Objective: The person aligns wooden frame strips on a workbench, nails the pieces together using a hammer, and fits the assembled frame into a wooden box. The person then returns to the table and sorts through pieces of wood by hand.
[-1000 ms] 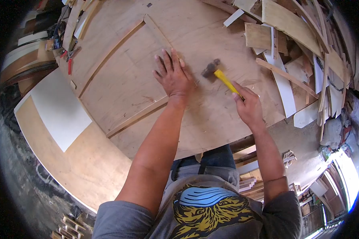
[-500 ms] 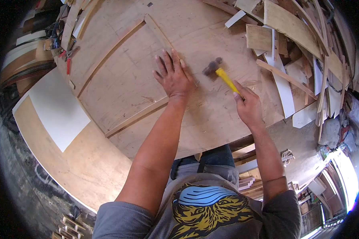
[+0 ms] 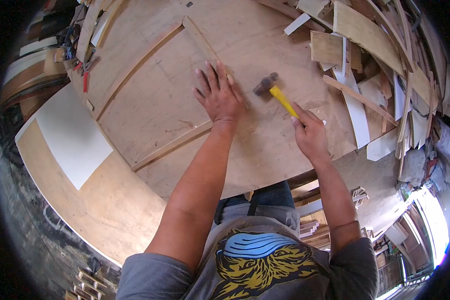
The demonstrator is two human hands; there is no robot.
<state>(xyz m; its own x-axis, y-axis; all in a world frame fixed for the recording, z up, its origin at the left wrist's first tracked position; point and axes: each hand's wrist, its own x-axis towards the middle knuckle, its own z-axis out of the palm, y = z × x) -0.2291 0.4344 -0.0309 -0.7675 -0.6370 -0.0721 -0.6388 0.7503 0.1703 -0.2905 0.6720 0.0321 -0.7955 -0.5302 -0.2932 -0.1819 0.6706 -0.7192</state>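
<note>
My right hand (image 3: 311, 134) is wrapped round the yellow handle of a hammer (image 3: 283, 101). Its dark, slightly blurred head is above the plywood tabletop, to the right of my left hand (image 3: 221, 100). That hand lies flat with fingers spread, over the right side of a frame of thin wooden strips. The far strip (image 3: 200, 37) runs down under its fingertips. A long strip (image 3: 140, 70) forms the left side, and the near strip (image 3: 172, 146) ends by my left wrist. The palm hides part of the right side and whatever is beneath it.
Scrap wood and white-faced offcuts (image 3: 352, 105) are piled along the right of the plywood table (image 3: 265, 160). A red-handled tool (image 3: 86, 82) lies at the left edge. A curved board with a white patch (image 3: 75, 145) stands beside the table on the left.
Very little differs. The hammer head sits a touch further left relative to the table, and my left hand stays pressed in the same place on the frame.
</note>
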